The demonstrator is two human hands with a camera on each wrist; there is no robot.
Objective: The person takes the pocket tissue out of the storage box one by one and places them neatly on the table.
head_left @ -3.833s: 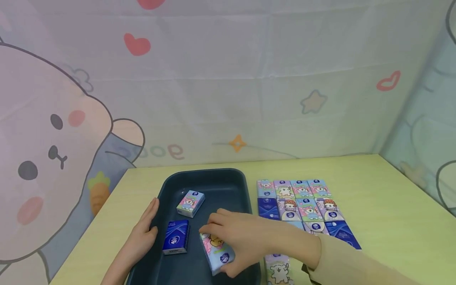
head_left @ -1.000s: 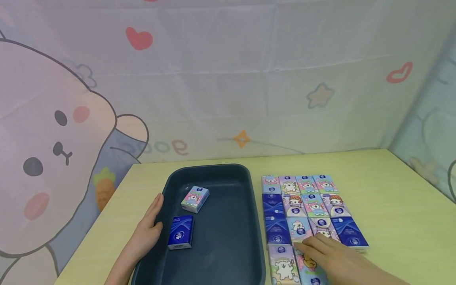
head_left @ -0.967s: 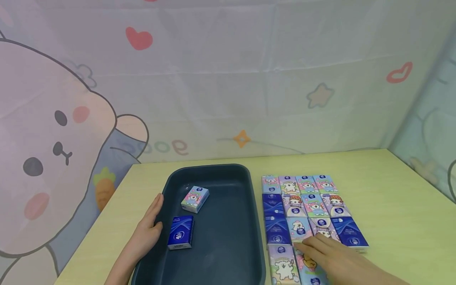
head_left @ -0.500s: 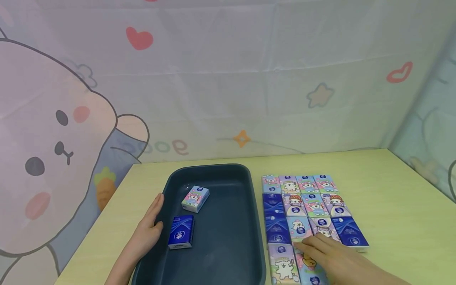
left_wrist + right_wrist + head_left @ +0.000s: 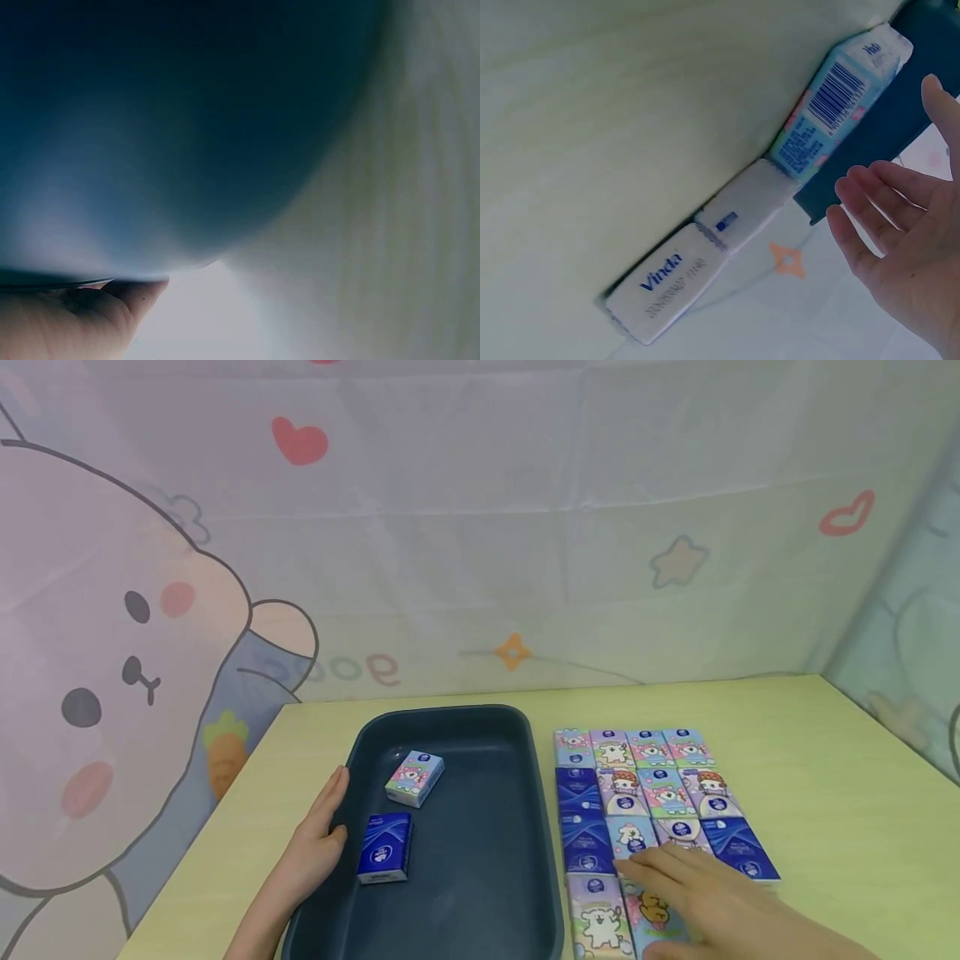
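Observation:
My left hand rests against the left side of a dark teal tray, its fingers straight along the rim. In the tray lie a dark blue tissue pack and a pastel cartoon tissue pack. My right hand hovers over the front row of tissue packs on the table, partly hiding a light blue and pink pack. In the right wrist view, that hand's fingers are spread apart from the light blue pack, holding nothing.
Several tissue packs, cartoon and dark blue, lie edge to edge in rows right of the tray. A white bear pack sits at the front left of them. Behind the pale yellow table hangs a printed cloth.
Earlier my right hand gripped the light blue and pink pack over the tray. That pack now lies in the front row, and the hand has let go and lifted slightly. The left hand stays put.

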